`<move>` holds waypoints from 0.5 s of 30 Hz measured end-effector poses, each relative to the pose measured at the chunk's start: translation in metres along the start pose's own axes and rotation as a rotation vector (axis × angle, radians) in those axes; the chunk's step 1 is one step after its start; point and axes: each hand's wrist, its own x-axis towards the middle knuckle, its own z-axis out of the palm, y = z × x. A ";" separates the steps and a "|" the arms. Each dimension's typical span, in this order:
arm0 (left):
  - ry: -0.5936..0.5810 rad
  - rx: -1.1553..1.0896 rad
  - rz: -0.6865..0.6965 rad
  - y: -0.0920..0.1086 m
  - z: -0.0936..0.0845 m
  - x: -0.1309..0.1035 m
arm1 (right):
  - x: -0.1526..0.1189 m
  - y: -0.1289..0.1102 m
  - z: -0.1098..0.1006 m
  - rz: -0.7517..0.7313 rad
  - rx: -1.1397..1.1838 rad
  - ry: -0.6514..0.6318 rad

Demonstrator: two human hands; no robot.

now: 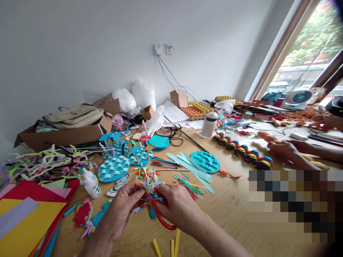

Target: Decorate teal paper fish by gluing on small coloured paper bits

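Note:
My right hand (178, 203) is closed on the red-handled scissors (162, 218), whose blades point left. Pinched in my left hand (125, 201), right at the blade tips, is a small yellow piece (139, 184), partly hidden by the fingers. Coloured paper scraps (150, 175) lie just beyond both hands. Green and coloured thin strips (187, 185) rest to the right of them, below pale blue strips (197, 169). Several yellow strips (175, 242) lie near the front edge. A white glue bottle (92, 184) stands left of my left hand, with paper fish (83, 213) in front of it.
Coloured paper sheets (32, 210) are stacked at the left, below fuzzy pipe cleaners (48, 160). Blue wavy discs (114, 168) lie mid-table. A lidded white cup (209, 125) stands farther back. Another person's hands (289, 151) are at the right, beside a painted egg-carton strip (242, 151).

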 end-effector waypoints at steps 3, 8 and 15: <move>-0.041 0.030 0.005 -0.002 0.000 0.000 | 0.001 0.001 -0.001 0.011 0.023 -0.017; -0.035 0.062 -0.009 -0.003 0.000 0.001 | 0.004 0.008 0.005 0.046 0.223 0.020; 0.046 0.132 0.012 -0.008 0.002 0.004 | 0.017 0.002 0.012 0.332 1.110 -0.029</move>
